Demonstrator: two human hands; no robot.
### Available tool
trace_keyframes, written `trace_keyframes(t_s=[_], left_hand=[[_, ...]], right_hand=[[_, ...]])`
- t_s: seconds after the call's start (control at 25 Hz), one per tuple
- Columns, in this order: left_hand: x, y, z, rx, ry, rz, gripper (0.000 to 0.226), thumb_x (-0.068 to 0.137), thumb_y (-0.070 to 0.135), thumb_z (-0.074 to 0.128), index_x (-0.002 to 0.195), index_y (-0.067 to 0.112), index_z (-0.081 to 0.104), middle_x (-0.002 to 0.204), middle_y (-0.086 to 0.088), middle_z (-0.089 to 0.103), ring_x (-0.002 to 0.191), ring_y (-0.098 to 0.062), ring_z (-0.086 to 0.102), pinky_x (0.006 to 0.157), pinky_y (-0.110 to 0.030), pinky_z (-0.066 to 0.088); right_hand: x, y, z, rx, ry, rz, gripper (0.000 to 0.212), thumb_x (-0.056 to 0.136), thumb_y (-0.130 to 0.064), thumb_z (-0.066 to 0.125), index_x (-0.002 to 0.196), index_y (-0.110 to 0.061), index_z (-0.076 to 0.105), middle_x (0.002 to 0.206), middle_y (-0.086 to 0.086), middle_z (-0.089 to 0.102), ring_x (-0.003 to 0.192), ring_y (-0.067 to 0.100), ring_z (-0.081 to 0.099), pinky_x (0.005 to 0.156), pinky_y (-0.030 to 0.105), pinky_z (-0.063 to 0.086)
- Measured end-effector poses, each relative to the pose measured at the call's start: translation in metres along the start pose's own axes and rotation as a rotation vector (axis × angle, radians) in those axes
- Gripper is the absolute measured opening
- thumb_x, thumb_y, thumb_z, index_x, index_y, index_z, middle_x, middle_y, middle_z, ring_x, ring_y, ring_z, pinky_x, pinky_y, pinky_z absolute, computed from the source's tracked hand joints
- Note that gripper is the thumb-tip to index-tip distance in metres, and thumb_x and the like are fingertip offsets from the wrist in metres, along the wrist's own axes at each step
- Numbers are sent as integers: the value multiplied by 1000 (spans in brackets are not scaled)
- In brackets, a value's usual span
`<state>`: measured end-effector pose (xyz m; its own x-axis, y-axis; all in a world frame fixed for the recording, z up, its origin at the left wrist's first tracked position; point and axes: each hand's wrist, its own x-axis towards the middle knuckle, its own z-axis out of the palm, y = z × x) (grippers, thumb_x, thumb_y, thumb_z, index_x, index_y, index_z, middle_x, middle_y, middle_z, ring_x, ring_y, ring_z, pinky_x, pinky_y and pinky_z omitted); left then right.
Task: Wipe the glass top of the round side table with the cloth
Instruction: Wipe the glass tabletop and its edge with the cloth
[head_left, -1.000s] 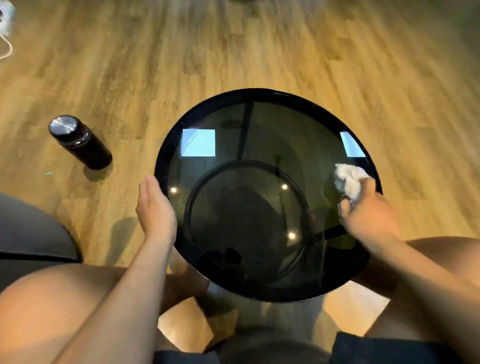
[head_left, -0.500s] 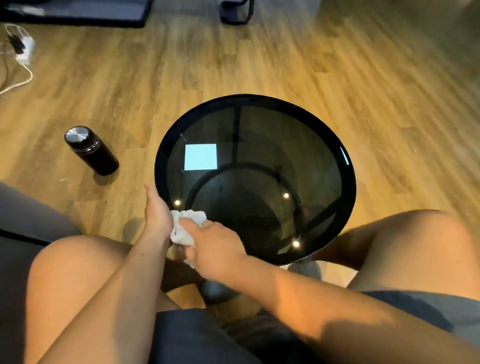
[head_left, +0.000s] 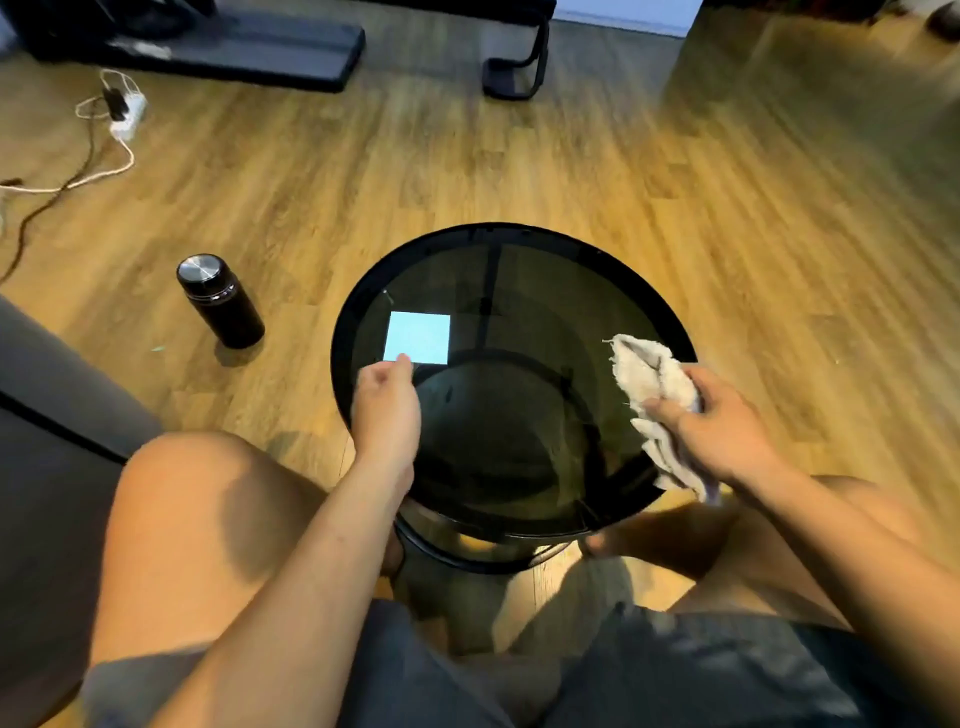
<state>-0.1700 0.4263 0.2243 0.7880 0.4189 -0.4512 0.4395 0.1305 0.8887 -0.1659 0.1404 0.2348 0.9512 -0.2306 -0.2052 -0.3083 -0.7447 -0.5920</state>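
The right hand (head_left: 722, 421) grips the crumpled off-white cloth (head_left: 654, 374) at the right rim of the round black smoked-glass table (head_left: 519, 291). The glass spreads leftward, toward the loosely curled, empty left hand (head_left: 387, 410).

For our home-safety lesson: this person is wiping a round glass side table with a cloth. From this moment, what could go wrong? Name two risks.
1. The right hand grips the cloth at the right rim of the table; a hard stroke there might shove or tip the table, since the left hand may not be bracing it.
2. The black bottle stands on the floor nearby; a shoved table could topple it.
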Motion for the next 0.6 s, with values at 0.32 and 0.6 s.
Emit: trace_keyframes(t_s=[0.32, 0.6], left_hand=[[-23, -10, -1, -117, -331, -6, 34, 88, 51, 66, 109, 24, 69, 104, 2, 74, 93, -14, 71, 77, -32, 55], [16, -15, -36, -45, -485, -154, 33, 82, 49, 72, 100, 21, 75, 90, 2, 74, 81, -13, 69, 67, -26, 49]], right_hand=[[-30, -87, 60, 1281, -715, 229, 56, 79, 0, 45, 132, -13, 57, 133, 20, 59, 123, 38, 55, 110, 55, 37], [-17, -120, 102, 1102, -903, 186, 70, 84, -56, 61, 138, -12, 52, 135, 18, 60, 125, 34, 57, 100, 47, 48]])
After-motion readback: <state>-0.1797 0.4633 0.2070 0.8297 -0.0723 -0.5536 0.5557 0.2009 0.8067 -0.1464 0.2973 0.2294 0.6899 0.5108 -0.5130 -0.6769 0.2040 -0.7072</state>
